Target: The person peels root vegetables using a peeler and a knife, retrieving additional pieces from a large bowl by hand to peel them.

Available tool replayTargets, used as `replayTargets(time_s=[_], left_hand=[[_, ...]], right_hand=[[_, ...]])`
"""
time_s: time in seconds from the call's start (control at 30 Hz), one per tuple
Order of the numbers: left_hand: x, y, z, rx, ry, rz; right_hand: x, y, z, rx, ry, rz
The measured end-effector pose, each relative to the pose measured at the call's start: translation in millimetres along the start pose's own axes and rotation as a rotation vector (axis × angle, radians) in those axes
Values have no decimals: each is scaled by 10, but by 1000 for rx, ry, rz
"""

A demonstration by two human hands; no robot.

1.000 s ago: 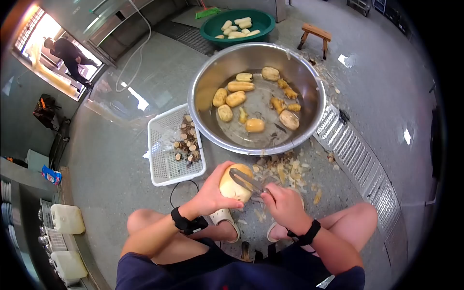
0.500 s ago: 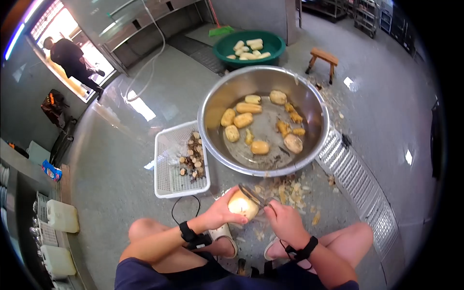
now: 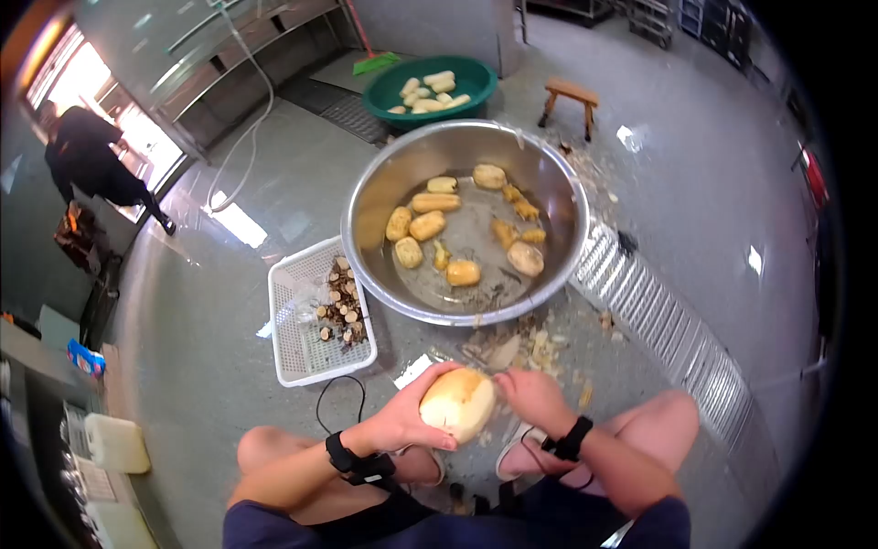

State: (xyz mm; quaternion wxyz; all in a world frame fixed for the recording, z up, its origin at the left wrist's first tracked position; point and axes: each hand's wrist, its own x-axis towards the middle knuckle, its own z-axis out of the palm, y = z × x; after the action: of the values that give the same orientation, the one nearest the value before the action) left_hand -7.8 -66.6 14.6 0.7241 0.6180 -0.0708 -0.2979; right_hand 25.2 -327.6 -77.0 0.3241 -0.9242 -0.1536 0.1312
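Note:
My left hand [image 3: 401, 414] is wrapped round a thick, pale lotus root [image 3: 457, 404], with a yellowish patch of skin on its upper side. At the root's right edge, my right hand [image 3: 535, 401] is closed on a peeler, which is blurred and mostly hidden here. Beyond my hands stands a large steel basin [image 3: 358, 261], where several unpeeled lotus root pieces [image 3: 436, 202] and knobbly ginger-like pieces [image 3: 521, 207] lie in shallow water. Pale peelings [image 3: 541, 352] are scattered on the floor between the basin and my feet.
A white basket [image 3: 285, 320] with dark-skinned cut ends stands left of the basin. Behind it, a green tub [image 3: 375, 102] holds peeled pieces. A wooden stool [image 3: 572, 91] and a metal drain grate [image 3: 658, 320] are at right. A person [image 3: 96, 160] is near the doorway.
The lotus root is turned, showing more of its long side, and my right hand has shifted slightly. The person at the doorway has come further inside. My view has swung a little right.

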Motion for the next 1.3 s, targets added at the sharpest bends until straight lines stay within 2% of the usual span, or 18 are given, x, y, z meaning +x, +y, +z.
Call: replayTargets(time_s=[0.1,0.13,0.23,0.27,0.37,0.57,0.67,0.87,1.0,1.2,1.3], left_hand=[[25,170,0,-4,-13,129],[23,203,-70,12,15,157],[49,158,-211,-62,89,105],[62,147,-240,-77,96,120],[48,115,-292,-97,127,141],[55,180,-282,-85,168,191],[69,188,-325,-17,188,177],[66,428,-243,96,242,155],[94,745,-128,146,337,112],[68,1103,-146,153,369,134],[90,1152,-187,206,460,184]], right_hand=[[99,234,137,70,-4,113],[117,134,77,146,73,103],[159,24,-62,359,21,135],[150,-47,-129,498,-33,238],[108,-363,-241,801,16,246],[-75,-826,-549,250,228,-325],[-115,-887,-677,147,200,-366],[-160,-968,-785,217,217,-330],[-130,-1092,-882,565,-11,-63],[17,-1323,-1157,792,-135,10],[130,-1373,-1151,752,-64,-94]])
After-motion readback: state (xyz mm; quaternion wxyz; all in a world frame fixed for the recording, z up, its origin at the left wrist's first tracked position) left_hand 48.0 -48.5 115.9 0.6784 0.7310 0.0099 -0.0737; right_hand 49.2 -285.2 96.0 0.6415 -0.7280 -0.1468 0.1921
